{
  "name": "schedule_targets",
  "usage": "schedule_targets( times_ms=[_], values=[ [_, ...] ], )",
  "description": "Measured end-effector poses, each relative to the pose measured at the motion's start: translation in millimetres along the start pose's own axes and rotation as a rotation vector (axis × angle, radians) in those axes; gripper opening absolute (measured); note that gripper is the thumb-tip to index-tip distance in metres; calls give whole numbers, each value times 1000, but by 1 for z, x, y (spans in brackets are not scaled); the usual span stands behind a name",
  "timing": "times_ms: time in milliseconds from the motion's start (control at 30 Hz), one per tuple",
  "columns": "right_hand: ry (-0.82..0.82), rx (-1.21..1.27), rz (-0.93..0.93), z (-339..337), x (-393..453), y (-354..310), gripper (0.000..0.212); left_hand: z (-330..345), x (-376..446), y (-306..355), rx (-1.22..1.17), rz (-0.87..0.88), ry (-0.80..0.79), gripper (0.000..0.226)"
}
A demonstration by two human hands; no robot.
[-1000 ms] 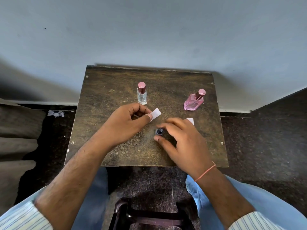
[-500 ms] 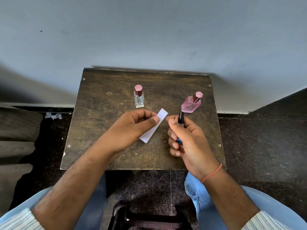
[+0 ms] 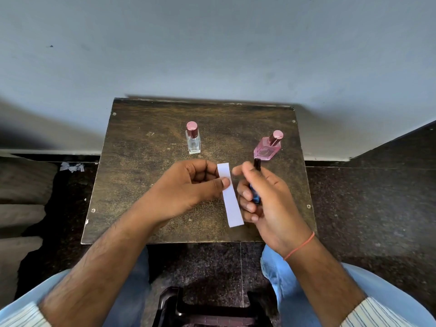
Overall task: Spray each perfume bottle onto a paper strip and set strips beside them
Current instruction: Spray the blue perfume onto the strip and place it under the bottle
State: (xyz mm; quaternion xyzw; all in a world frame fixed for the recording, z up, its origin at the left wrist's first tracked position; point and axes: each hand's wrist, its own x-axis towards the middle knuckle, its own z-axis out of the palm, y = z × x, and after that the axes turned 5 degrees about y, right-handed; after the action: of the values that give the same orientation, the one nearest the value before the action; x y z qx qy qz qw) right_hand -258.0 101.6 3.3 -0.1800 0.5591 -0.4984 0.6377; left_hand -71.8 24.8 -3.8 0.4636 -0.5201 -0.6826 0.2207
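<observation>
The left hand (image 3: 186, 190) is pinching a white paper strip (image 3: 230, 197) above the desk (image 3: 146, 175). The right hand (image 3: 266, 201) is gripping a small dark-blue perfume bottle (image 3: 256, 182) just beside it, its fingers (image 3: 246, 204) curling round the bottle.

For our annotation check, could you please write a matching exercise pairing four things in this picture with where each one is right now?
Things:
1. paper strip
2. blue bottle
3. clear bottle
4. pink bottle

Places:
A. standing on the table, far right, cap on
B. pinched in the left hand
C. standing on the table, far middle, cap on
D. gripped in the right hand

Pairs: 1-B, 2-D, 3-C, 4-A
</observation>
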Motion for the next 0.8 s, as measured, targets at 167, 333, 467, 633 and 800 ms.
schedule_targets(
  times_ms=[167, 333, 467, 633, 800],
  values=[
    [-235, 368, 241, -8, -2, -10, 57, -6, 0, 4, -117, -13, 51, 24],
    [-397, 457, 342, -14, -2, -10, 58, -7, 0, 2, -115, -33, 8, 30],
    [-418, 466, 343, -14, -2, -11, 55, -6, 0, 2, -79, -51, 2, 34],
    [-295, 335, 257, -8, -4, -15, 52, -5, 0, 3, -61, -72, -18, 33],
    [-7, -163, -29, 5, -6, -8, 40, -3, -1, 4, 54, -2, -29, 28]
  ],
)
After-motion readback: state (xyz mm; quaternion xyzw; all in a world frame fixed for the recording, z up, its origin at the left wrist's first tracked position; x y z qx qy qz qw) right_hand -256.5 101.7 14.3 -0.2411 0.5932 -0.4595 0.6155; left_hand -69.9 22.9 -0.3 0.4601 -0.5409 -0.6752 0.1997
